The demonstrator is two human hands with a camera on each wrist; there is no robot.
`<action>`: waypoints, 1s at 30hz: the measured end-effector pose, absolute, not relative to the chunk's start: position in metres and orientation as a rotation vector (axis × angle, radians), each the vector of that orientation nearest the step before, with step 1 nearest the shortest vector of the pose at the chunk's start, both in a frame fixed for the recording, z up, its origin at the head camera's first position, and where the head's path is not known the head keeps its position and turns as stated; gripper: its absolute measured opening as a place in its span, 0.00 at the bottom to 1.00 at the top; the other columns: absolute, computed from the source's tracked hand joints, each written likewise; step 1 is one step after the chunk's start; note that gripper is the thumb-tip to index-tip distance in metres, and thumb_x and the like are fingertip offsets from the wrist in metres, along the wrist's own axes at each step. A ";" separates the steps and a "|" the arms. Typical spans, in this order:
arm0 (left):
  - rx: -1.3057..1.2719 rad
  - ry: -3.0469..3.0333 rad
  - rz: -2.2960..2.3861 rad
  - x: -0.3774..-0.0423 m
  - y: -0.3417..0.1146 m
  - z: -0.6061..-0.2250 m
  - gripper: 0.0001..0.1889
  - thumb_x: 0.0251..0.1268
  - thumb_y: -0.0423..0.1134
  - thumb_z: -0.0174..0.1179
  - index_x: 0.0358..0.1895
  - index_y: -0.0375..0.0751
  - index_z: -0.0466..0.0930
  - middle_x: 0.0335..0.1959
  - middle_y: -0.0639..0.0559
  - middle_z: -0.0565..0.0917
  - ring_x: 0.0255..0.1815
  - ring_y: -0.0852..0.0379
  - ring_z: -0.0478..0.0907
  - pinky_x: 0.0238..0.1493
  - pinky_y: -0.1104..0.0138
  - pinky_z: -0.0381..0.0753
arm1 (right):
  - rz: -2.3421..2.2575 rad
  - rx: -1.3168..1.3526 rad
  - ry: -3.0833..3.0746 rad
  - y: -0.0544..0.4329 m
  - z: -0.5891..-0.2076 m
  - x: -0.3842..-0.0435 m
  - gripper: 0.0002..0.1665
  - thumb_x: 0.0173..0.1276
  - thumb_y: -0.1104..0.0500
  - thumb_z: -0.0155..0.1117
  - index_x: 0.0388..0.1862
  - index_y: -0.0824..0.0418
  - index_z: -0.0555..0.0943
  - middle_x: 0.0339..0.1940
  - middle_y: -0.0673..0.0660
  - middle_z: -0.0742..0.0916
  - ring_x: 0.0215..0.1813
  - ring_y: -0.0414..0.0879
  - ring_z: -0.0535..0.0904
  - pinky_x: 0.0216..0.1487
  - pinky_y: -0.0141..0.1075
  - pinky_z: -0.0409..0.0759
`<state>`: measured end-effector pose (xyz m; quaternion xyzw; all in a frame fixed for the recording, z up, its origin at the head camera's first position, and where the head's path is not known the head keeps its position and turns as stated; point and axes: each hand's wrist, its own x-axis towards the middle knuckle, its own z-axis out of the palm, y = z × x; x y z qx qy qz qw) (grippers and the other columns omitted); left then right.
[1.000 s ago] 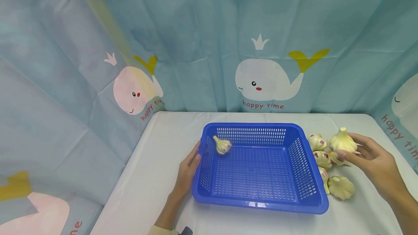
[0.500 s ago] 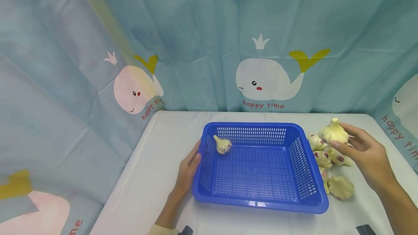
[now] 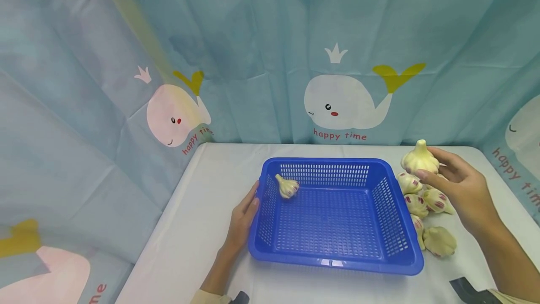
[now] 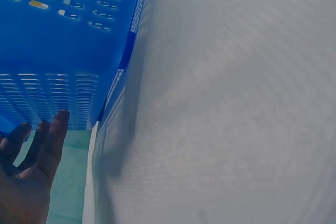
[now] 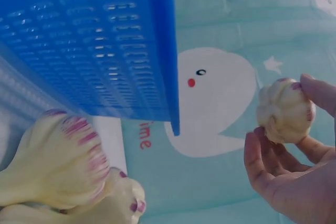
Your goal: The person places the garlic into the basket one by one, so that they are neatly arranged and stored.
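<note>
My right hand (image 3: 461, 186) holds a pale garlic bulb (image 3: 420, 157) between thumb and fingers, stem up, above the pile right of the blue basket (image 3: 337, 266). In the right wrist view the garlic bulb (image 5: 286, 111) shows purple marks, and the right hand (image 5: 299, 182) reaches round it from below and above. My left hand (image 3: 241, 222) rests against the basket's left side. Seen from the left wrist, the left hand (image 4: 31, 171) lays fairly straight fingertips on the slotted outer wall. One garlic bulb (image 3: 288, 187) lies inside the basket, near its back left corner.
Several purple-streaked garlic bulbs (image 3: 416, 205) lie close against the basket's right side, with another paler bulb (image 3: 439, 241) at the near end. A white cloth (image 3: 202, 201) covers the table. A whale-print curtain (image 3: 270, 60) hangs behind and at the sides.
My right hand has carried its garlic bulb up and leftwards, nearer the basket's back right corner, uncovering more of the pile. The left hand and the basket have stayed in place.
</note>
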<state>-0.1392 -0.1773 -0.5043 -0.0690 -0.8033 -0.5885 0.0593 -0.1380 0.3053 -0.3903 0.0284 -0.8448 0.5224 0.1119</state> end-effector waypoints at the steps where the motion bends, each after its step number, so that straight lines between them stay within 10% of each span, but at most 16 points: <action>1: -0.211 -2.432 -1.782 -0.139 -0.177 -0.504 0.27 0.87 0.52 0.46 0.83 0.59 0.63 0.82 0.63 0.67 0.83 0.62 0.61 0.81 0.72 0.60 | 1.537 0.087 -2.479 0.304 -0.389 -0.139 0.38 0.79 0.59 0.67 0.84 0.49 0.67 0.74 0.48 0.76 0.67 0.23 0.75 0.54 0.11 0.76; 30: -0.211 -2.430 -1.785 -0.140 -0.177 -0.505 0.27 0.87 0.53 0.46 0.83 0.60 0.63 0.82 0.63 0.67 0.84 0.61 0.60 0.82 0.67 0.59 | 1.588 0.279 -2.460 0.266 -0.360 -0.166 0.39 0.77 0.59 0.69 0.83 0.56 0.67 0.61 0.43 0.80 0.54 0.28 0.83 0.48 0.20 0.86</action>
